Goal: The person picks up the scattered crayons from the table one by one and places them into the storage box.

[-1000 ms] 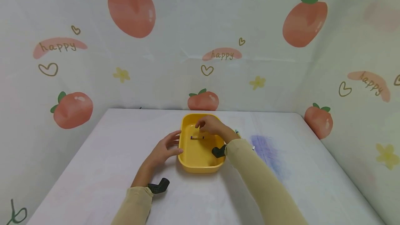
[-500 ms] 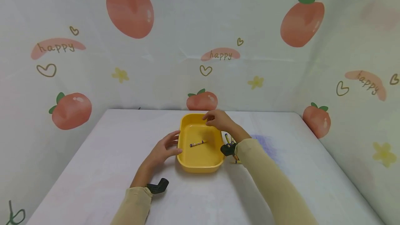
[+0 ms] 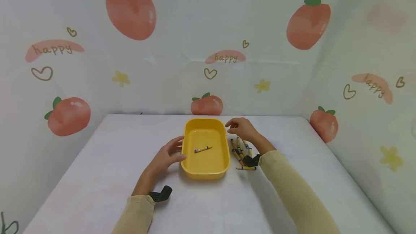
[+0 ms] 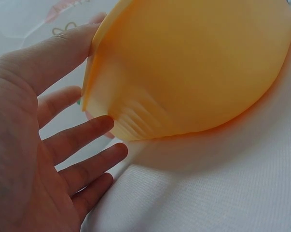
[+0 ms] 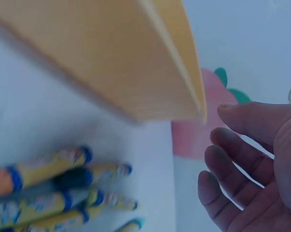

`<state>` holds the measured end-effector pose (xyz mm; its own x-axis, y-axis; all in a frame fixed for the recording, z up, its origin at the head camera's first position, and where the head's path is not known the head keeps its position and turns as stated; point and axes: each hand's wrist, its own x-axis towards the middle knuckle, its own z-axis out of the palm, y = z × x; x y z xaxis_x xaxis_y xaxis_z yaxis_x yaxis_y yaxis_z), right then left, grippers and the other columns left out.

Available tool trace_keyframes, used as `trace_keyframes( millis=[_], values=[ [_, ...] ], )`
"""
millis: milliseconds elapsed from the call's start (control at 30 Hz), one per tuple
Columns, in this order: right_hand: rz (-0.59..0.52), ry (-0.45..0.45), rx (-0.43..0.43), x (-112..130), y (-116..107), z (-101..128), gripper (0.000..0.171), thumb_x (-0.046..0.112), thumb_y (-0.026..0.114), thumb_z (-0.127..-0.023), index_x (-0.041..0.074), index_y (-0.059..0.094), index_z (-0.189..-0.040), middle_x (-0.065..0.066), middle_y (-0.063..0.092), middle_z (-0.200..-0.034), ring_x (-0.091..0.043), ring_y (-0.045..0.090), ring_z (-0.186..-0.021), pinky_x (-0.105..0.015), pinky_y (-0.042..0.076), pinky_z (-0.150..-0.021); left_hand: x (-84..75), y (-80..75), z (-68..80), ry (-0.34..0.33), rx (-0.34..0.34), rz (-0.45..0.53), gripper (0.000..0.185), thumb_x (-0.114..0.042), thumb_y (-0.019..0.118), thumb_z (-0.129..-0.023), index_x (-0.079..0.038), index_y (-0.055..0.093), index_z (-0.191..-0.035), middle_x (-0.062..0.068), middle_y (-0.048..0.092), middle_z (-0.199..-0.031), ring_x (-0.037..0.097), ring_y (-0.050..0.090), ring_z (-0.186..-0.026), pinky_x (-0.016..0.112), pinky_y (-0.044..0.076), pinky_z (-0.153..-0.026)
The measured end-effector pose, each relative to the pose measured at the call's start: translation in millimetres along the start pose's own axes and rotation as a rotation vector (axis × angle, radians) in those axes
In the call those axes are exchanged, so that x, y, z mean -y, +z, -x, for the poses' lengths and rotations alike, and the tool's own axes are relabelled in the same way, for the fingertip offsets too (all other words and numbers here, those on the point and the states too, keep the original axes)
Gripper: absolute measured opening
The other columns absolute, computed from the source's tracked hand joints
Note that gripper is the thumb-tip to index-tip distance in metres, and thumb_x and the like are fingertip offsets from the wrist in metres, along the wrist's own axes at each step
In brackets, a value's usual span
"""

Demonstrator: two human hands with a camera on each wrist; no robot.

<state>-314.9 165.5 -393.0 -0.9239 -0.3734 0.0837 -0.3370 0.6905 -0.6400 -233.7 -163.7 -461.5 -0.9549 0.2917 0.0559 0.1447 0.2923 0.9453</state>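
Note:
A yellow plastic tray (image 3: 204, 176) stands on the table with one yellow crayon (image 3: 203, 149) lying inside. At its left side my left hand (image 3: 166, 159) rests with thumb and fingertips at the rim, fingers fairly straight; the left wrist view shows the same hand (image 4: 63, 140) beside the tray wall (image 4: 193, 72). Just off the far right corner hovers my right hand (image 3: 244, 128), fingers loosely bent and holding nothing. In the right wrist view, a gap shows between that hand (image 5: 251, 169) and the tray wall (image 5: 111, 63). Several crayons (image 3: 238, 147) lie right of the tray, partly behind the right wrist.
One crayon (image 3: 246, 168) lies crosswise at the near end of the pile. Black wrist cameras sit on both wrists. Behind the white table (image 3: 195, 208) hangs a fruit-print backdrop (image 3: 175, 53).
My right hand has moved right, from over the tray to outside its right rim, uncovering the crayon pile. The crayon in the tray has turned slightly and moved nearer. My left hand stays put.

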Motion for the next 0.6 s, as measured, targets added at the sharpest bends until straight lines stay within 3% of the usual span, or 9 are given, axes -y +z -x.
trace_keyframes(
  millis=[400,600],
  values=[
    [0.008,0.085,-0.039,-33,-2,14,0.026,0.008,0.068,-0.089,0.000,0.067,-0.113,-0.008,0.060,-0.087,-0.023,0.055,-0.076,-0.032,0.052,-0.066,1.0,-0.8,-0.8,0.016,0.011,0.012,0.073,-0.015,0.071,-0.087,-0.012,0.035,-0.150,0.019,0.047,-0.143,0.035,0.050,-0.125,0.051,0.039,-0.104],
    [0.004,0.134,-0.044,-44,-2,20,0.027,0.008,0.067,-0.088,0.001,0.066,-0.115,-0.009,0.060,-0.090,-0.024,0.054,-0.078,-0.033,0.051,-0.066,-18.8,-1.4,5.9,0.003,0.041,0.017,0.075,-0.015,0.071,-0.087,-0.005,0.032,-0.151,0.025,0.044,-0.143,0.040,0.047,-0.126,0.051,0.040,-0.103]
  ],
)
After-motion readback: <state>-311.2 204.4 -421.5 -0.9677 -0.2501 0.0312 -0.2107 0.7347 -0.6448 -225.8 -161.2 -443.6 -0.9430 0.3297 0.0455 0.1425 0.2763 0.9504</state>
